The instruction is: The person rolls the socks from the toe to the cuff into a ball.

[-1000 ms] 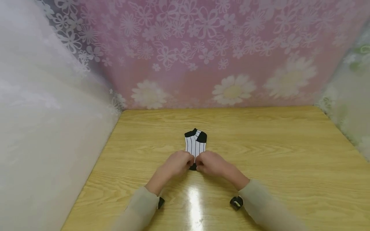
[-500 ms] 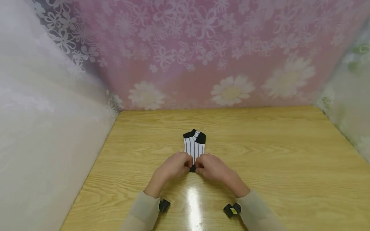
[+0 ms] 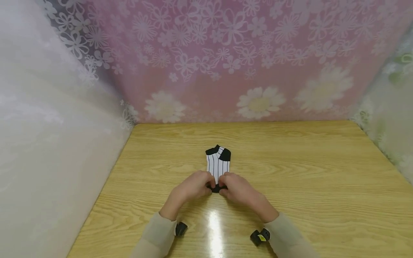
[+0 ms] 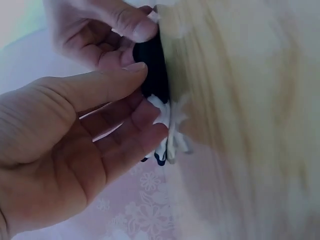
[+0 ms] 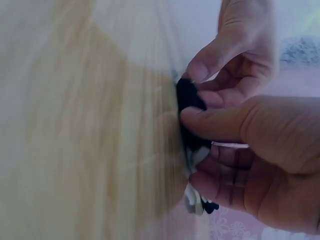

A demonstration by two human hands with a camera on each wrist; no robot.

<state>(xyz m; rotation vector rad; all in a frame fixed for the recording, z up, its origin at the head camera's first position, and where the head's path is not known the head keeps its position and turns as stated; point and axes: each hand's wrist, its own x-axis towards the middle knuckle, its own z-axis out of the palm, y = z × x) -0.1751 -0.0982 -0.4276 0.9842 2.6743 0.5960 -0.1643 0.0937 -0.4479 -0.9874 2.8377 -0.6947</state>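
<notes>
A white ankle sock (image 3: pixel 218 165) with thin dark stripes lies on the table, its black cuff and heel at the far end. Its black toe (image 4: pixel 151 70) points toward the person. My left hand (image 3: pixel 194 185) pinches the left side of the toe end, thumb on the black part and fingers curled over the striped part. At the right side, my right hand (image 3: pixel 240 188) pinches the same end in a mirrored way. The right wrist view shows both thumbs along the black toe (image 5: pixel 189 95), with part of the sock hidden behind the fingers.
The wood-grain table (image 3: pixel 306 172) reaches back to a pink flowered backdrop (image 3: pixel 206 89). A pale sheet (image 3: pixel 58 143) borders the left side, and another flowered one (image 3: pixel 392 107) the right. Black wrist cameras (image 3: pixel 259 236) hang under the sleeves.
The fingertips have moved slightly apart, and more of the black toe shows between them. The sock stays in the same place on the table.
</notes>
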